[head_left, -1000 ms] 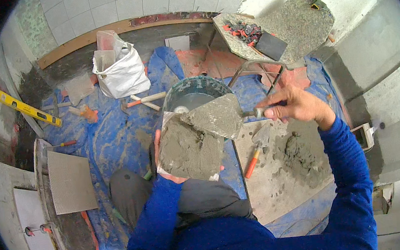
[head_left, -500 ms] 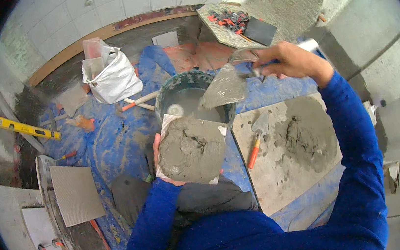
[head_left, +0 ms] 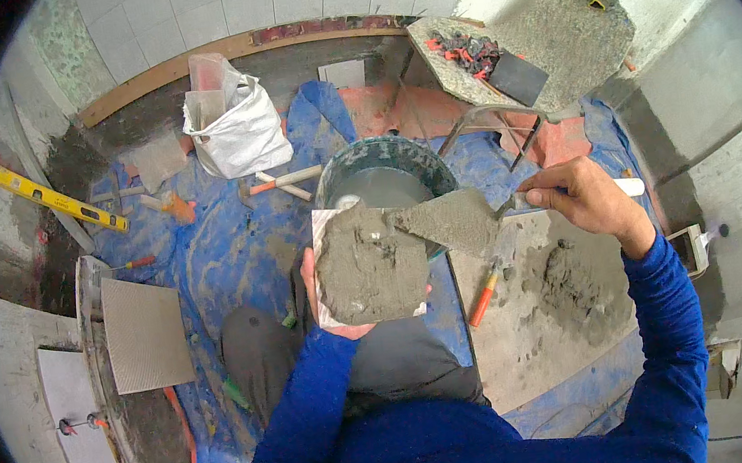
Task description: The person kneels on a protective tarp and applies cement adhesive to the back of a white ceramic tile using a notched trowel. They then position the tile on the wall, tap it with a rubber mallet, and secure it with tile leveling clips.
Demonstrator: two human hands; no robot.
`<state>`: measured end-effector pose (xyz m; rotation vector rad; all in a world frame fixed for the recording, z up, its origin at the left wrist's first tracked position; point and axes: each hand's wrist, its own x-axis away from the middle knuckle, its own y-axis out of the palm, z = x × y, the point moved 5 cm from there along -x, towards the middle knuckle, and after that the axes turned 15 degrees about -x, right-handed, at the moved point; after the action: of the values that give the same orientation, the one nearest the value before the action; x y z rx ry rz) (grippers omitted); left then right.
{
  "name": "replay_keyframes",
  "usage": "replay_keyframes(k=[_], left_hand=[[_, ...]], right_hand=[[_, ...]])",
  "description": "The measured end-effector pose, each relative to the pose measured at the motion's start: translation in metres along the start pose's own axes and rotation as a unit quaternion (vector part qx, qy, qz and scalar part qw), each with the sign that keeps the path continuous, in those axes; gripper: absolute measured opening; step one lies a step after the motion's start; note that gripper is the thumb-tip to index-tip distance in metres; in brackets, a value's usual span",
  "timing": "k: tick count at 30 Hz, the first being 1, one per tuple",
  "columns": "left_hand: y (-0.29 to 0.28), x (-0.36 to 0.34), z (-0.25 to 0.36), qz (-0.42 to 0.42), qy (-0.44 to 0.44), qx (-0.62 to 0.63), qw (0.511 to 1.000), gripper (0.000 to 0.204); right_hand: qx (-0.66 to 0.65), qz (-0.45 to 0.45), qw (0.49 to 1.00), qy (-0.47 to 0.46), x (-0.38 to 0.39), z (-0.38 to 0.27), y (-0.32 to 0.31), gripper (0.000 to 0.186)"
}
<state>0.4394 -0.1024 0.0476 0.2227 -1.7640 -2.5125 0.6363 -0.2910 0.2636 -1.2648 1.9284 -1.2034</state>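
Note:
My left hand [head_left: 311,279] grips a square tile [head_left: 319,223] from below and at its left side, most of the fingers hidden under it. A thick layer of grey mortar [head_left: 370,264] covers nearly the whole top, leaving pale corners bare. In my right hand [head_left: 580,199] is the white handle of a trowel [head_left: 457,222]. Its mortar-smeared blade reaches left, the tip at the right edge of the mortar on the tile. Just beyond the tile stands a dark bucket [head_left: 447,172] of cloudy water.
On the right lies a board [head_left: 530,341] with a mortar heap [head_left: 573,282] and a small orange-handled trowel [head_left: 484,299]. A white bag [head_left: 241,136], a hammer [head_left: 292,178] and a yellow level [head_left: 46,191] are to the left. A stone slab [head_left: 541,38] holds red and black clips [head_left: 469,51].
My right hand has lowered the trowel from over the bucket to the tile's right edge, and its blade now shows more mortar. The mortar on the tile looks smoother. The view has shifted slightly.

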Motion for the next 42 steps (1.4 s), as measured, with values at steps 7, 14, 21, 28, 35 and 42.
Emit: replay_keyframes(k=[7,14,21,28,35,42], left_hand=[[-0.005,0.006,-0.007,0.024,-0.016,-0.022,0.999,0.095],[-0.001,0.003,-0.003,0.002,0.010,-0.035,0.999,0.094],[0.001,0.004,-0.004,0.022,-0.007,0.000,1.000,0.096],[-0.002,0.000,0.001,0.038,0.007,0.012,0.999,0.095],[0.001,0.000,-0.002,0.000,0.018,0.007,1.000,0.091],[-0.003,-0.001,0.003,-0.013,0.068,0.088,0.994,0.088]], right_hand=[[0.034,0.049,0.998,-0.023,-0.003,-0.022,0.007,0.020],[0.044,0.048,0.992,-0.105,0.011,-0.049,0.002,0.022],[0.145,0.108,0.970,-0.160,0.006,-0.059,0.023,0.024],[0.133,0.137,0.976,-0.109,0.019,-0.075,0.014,0.025],[0.136,0.067,0.987,-0.060,0.022,-0.065,0.041,0.020],[-0.165,0.148,0.971,0.092,0.061,-0.007,0.044,0.028]])
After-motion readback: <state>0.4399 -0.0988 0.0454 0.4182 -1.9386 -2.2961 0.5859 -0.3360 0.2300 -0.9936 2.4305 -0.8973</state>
